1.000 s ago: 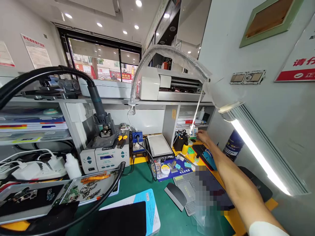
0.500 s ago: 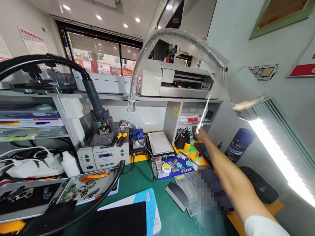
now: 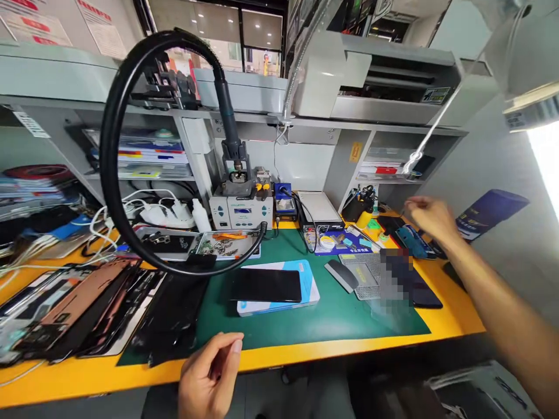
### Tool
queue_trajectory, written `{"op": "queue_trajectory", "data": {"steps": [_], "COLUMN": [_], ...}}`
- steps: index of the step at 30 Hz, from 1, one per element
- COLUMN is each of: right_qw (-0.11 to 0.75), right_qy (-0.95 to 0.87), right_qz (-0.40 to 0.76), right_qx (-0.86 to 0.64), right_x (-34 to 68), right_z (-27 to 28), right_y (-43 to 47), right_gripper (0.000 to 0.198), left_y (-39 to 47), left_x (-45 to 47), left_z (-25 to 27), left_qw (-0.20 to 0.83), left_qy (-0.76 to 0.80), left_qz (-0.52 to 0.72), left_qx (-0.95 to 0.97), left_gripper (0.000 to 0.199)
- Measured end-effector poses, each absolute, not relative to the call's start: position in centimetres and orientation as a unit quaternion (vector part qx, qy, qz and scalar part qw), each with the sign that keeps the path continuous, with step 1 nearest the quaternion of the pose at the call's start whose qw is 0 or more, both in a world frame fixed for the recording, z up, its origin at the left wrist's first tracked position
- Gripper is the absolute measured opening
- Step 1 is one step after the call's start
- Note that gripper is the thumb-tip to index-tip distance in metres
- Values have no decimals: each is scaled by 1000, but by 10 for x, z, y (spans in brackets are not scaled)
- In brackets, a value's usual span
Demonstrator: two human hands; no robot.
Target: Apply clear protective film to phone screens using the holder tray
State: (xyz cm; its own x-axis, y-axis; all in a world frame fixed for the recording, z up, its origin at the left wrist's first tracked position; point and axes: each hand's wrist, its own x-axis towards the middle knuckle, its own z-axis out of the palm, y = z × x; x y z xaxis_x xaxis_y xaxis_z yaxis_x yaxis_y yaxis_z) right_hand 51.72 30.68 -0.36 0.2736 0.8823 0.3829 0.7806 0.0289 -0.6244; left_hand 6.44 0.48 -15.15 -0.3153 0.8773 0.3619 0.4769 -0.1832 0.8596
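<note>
My left hand [image 3: 210, 377] is at the front edge of the bench, closed, with thumb and index fingertips brought together; nothing shows between them. Beyond it, a black phone [image 3: 267, 285] lies face up on a blue and white box [image 3: 309, 286]. Over the back right of the bench is my right hand [image 3: 430, 218], its fingers pinched. Whatever they may hold is too small to make out. Below that hand lie a blue phone [image 3: 411, 240] and other dark devices. The lamp's white cord [image 3: 425, 142] hangs behind it, with a knot near its lower end.
A hot-air station [image 3: 242, 212] stands at the back, its black hose [image 3: 109, 145] looping over the left side. Parts trays [image 3: 229, 247] sit before it. Several phone shells [image 3: 82, 308] cover the left bench. A grey mesh tray [image 3: 365, 278] rests on the green mat [image 3: 340, 320].
The view has swung left and down. My right hand has come back from the far right corner, away from the cord's knot. My left hand has entered at the bottom.
</note>
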Motion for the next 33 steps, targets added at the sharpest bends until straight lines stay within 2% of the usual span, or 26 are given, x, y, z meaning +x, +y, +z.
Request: {"op": "queue_trajectory", "data": {"steps": [2,4,7,10,13,17,20,23,27,30,33], "right_qw": [400,385,322,244,220,156,101,108,145,224,324], "right_qy": [-609,-645,-725,-763,-825,-900,-915,-918,-897,-863,-794], "right_qz": [41,64,210,281,242,149,146,166,197,233,313], "right_qx": [-684,-657,-571,-529,-460,-379,-363,-344,-367,-388,-407], "right_x": [499,476,438,400,363,326,311,308,313,312,299], "right_z": [-10,-24,-49,-68,-76,-78,-77,-72,-67,-66,-72], "right_y": [263,216,154,117,114,140,155,157,148,132,109], "right_gripper": [24,24,36,39,42,79,70,62,79,85,78], "left_y": [4,2,0,4,17,41,53,58,64,69,73], "left_x": [63,61,59,59,59,58,58,58,57,57,64], "left_z": [-154,-155,-150,-138,-127,-124,-125,-122,-106,-84,-65], "left_qw": [196,215,271,296,217,139,146,153,243,317,424], "left_qy": [603,597,580,568,619,724,740,722,654,580,440], "left_qz": [524,506,478,476,508,471,449,484,565,611,626], "left_qx": [569,584,601,602,559,485,479,470,440,436,485], "left_gripper": [17,20,23,20,25,48,45,40,50,51,44]}}
